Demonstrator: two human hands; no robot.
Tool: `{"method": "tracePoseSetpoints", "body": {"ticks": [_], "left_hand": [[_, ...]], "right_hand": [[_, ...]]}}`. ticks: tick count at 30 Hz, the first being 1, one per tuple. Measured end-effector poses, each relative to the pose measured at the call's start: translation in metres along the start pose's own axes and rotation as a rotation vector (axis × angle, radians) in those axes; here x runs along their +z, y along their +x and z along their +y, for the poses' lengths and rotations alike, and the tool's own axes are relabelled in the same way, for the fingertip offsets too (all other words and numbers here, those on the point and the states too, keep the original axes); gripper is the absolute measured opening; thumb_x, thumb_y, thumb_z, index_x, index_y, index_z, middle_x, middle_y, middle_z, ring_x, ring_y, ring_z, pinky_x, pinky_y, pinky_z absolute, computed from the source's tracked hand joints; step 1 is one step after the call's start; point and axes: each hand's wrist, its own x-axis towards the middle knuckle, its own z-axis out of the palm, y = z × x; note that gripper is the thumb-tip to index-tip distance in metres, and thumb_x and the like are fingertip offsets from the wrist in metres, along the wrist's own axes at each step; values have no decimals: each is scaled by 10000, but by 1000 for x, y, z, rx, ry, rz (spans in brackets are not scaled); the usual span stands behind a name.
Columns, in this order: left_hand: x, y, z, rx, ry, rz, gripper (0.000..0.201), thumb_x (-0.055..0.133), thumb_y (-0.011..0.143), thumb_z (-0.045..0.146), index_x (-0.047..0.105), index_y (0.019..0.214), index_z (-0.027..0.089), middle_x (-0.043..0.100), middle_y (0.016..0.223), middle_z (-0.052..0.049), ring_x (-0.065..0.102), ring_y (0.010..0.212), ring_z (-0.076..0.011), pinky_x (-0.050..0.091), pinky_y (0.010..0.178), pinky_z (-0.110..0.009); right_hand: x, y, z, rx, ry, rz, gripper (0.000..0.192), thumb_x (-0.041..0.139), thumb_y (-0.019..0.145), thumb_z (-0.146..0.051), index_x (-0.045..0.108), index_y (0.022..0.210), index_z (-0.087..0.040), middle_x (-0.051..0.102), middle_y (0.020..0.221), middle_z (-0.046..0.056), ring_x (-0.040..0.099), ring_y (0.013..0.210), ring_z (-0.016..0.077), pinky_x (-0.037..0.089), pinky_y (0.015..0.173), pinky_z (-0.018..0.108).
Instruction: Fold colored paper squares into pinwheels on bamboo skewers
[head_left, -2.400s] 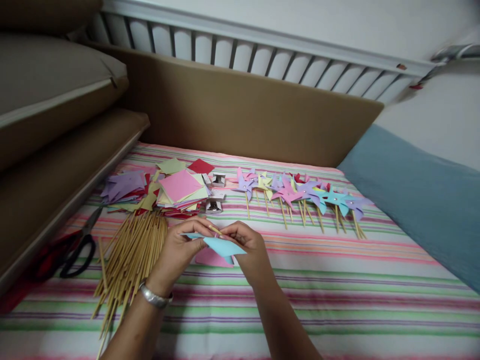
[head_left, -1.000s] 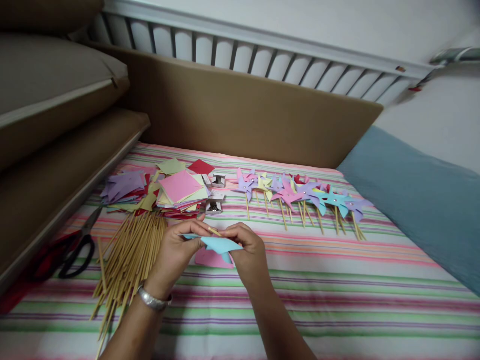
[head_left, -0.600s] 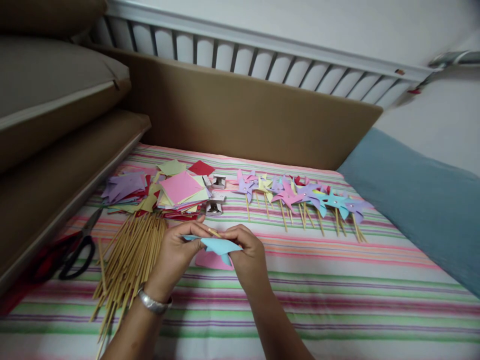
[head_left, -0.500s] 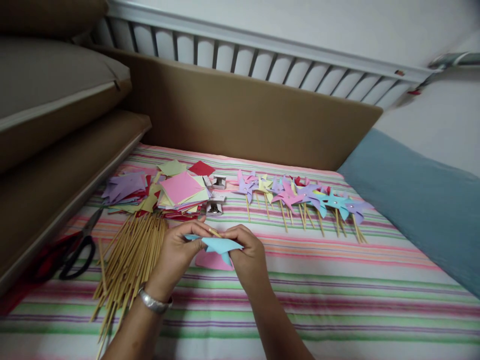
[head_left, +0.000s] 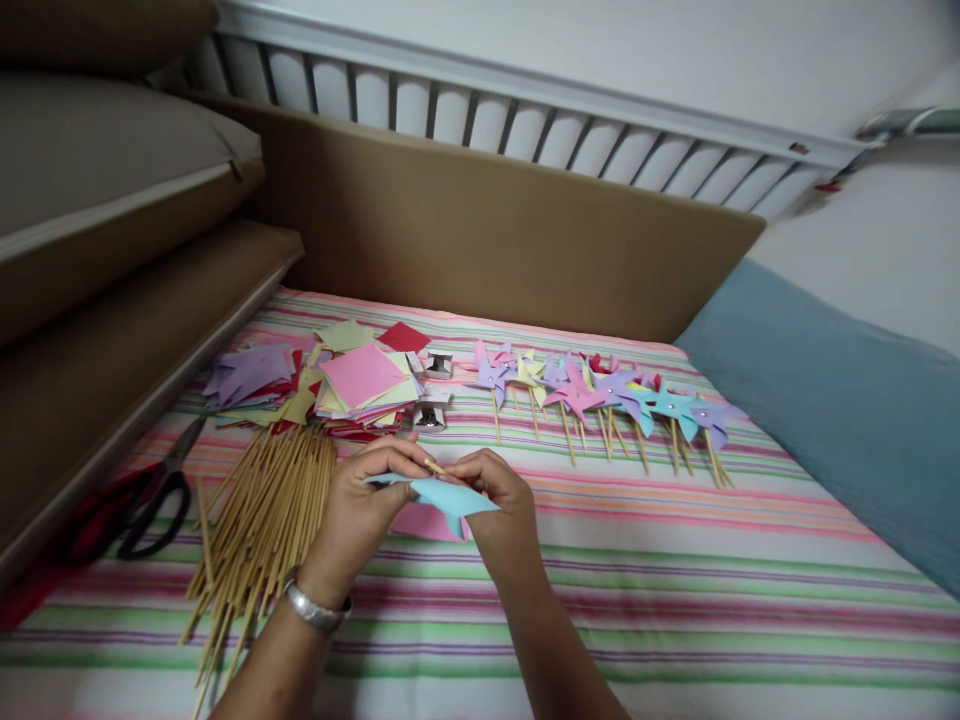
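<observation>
In the head view, my left hand (head_left: pixel 375 490) pinches a curled light blue piece of paper (head_left: pixel 454 495) at its left side, between thumb and fingers. My right hand (head_left: pixel 504 505) seems to grasp a short, thin light-brown wooden stick (head_left: pixel 434 466) on the far side of this paper; its thumb is hidden, so I cannot tell how it presses. The paper is in the air between my two hands, above a flat pink paper piece (head_left: pixel 427 521).

Compared with half a second ago, the right tip of the blue paper reaches farther right and lower, and more of the stick shows between my fingers. I judge that I turn the two parts a little while joining them, and that neither is ready to be released.

On the left there lies a loose bundle of long wooden sticks (head_left: pixel 262 520). Farther away are a pile of coloured square papers (head_left: pixel 364 377) and, on the far right, many colourful paper pinwheels (head_left: pixel 577 393) on sticks.
</observation>
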Motion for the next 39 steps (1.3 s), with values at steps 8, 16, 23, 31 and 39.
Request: {"method": "tracePoseSetpoints", "body": {"ticks": [8,16,23,31,39], "left_hand": [[0,-1,-4,30,-3,8,138,674,696,80,695,682,216,682,764,5,629,770,-132,343,1040,-409],[0,-2,-2,29,18,19,129,673,699,91,693,671,215,681,757,2,631,761,-138,376,1007,-403],[1,-2,-3,22,14,22,100,675,701,113,682,655,202,681,744,-10,632,748,-148,368,1010,-433],[1,-2,-2,2,19,43,94,677,694,128,685,645,208,685,749,-11,636,759,-156,359,1021,-441],[1,-3,-3,1,16,49,97,679,691,126,689,652,214,687,760,-9,637,774,-155,351,1029,-434]], "right_hand": [[0,0,-9,42,17,-13,70,671,678,-197,664,608,-205,564,595,-10,524,562,124,381,498,237],[1,-1,-6,63,42,-6,49,671,672,-186,669,629,-208,584,621,-5,558,596,140,413,532,252],[2,-2,-7,46,23,15,68,667,659,-155,662,612,-204,581,612,-11,561,594,137,414,534,245],[3,-3,-9,45,-7,24,95,644,663,-133,654,598,-202,577,611,-10,551,587,134,412,531,244],[4,-4,-6,46,13,30,68,664,662,-142,674,634,-202,585,628,-8,563,601,137,418,542,249]]}}
